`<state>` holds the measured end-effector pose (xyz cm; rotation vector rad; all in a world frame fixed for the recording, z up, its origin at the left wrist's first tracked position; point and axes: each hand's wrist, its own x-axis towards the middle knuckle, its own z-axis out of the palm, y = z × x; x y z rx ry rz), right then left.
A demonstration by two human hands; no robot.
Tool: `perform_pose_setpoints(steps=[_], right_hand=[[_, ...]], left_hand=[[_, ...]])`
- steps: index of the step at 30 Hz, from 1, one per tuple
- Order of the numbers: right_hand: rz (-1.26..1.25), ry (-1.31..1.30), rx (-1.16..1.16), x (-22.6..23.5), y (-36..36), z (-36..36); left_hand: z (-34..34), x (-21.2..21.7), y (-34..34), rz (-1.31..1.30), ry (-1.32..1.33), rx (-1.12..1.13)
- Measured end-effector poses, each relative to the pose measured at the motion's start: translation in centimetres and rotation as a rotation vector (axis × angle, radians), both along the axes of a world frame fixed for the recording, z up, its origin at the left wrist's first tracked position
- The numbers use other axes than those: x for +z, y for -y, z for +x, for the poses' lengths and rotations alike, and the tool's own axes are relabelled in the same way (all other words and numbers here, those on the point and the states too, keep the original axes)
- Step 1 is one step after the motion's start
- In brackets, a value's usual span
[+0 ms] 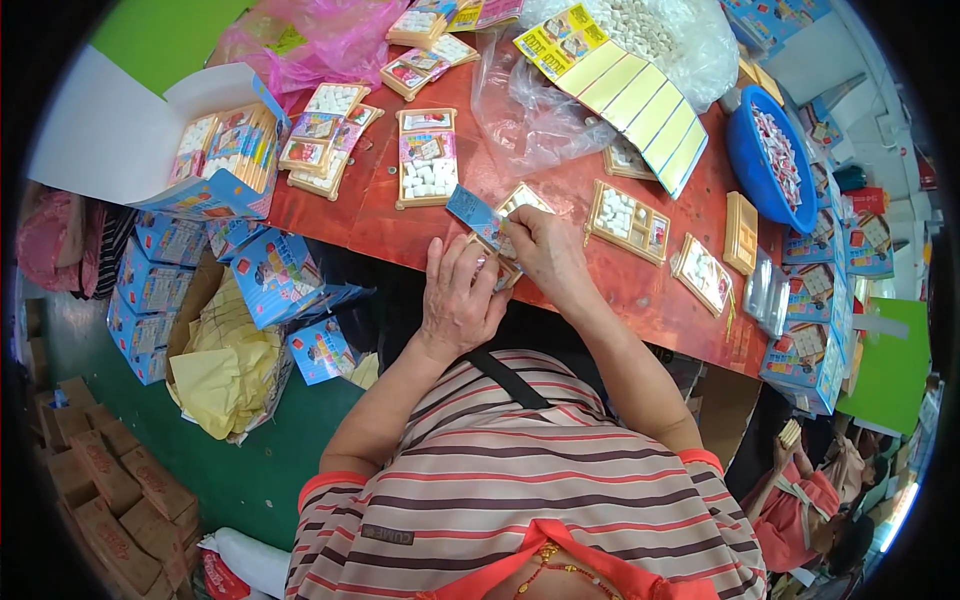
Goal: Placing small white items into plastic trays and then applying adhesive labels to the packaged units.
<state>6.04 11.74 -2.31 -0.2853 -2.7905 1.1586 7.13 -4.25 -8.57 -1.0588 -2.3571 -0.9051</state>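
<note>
At the table's near edge, my left hand curls round a small compartment tray, mostly covered by my fingers. My right hand pinches a blue printed card that lies slanted over that tray. Just beyond my right hand, another tray of white pieces is partly hidden. To its left lies a filled tray with a printed strip across it. Right of my hands sit an open-topped tray of white pieces and a slimmer filled tray.
A carton holding upright packs stands at the left. A blue basin of small wrapped pieces is at the right, near an unfilled tan tray. A yellow card sheet and a plastic bag of white pieces lie at the back.
</note>
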Motion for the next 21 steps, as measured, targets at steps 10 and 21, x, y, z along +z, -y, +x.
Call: perform_pose_setpoints(steps=[10,21], right_hand=[[0.143,0.091,-0.016,-0.3,0.5,0.1],[0.198,0.035,-0.02,0.1,1.2,-0.1]], left_hand=[[-0.2,-0.2,-0.1,0.016,-0.012,0.008],[-0.6,-0.1,0.1,-0.079,-0.102,0.018]])
